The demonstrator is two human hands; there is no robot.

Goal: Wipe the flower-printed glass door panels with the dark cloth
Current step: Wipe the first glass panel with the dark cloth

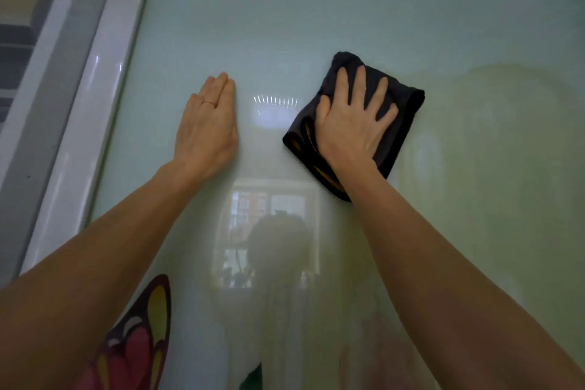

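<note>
Dark cloth [397, 111] pressed flat on glass panel [316, 9] by right hand [351, 123] (fingers spread)

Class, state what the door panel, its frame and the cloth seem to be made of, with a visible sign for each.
Door panel: glossy pale-green glass; it mirrors a window. Frame: glossy white, perhaps lacquered metal or plastic; bright streaks. Cloth: soft dark textile, probably microfibre; folded layers, matte.

A glossy white frame [101, 89] beside a grey strip [53, 98].
</note>
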